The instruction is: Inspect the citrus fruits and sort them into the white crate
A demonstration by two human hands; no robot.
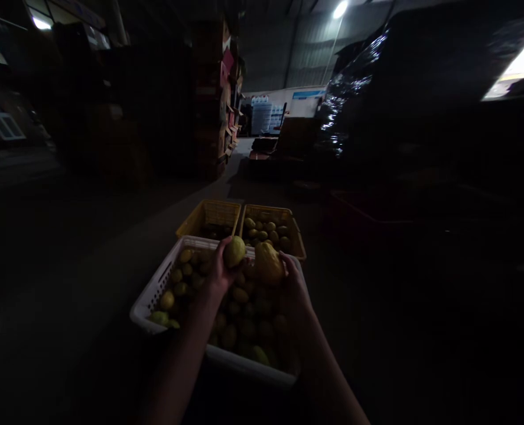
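We hold one fruit in each of our hands, left and right, over the white basket. It is full. At twelve o'clock, one yellow basket is half full, the other nearly bare.

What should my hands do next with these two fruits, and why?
Probably carry the yellow fruit in your right hand forward to the right yellow crate, which already holds similar fruit. Both hands hover over the white basket, the left hand holding a greenish fruit.
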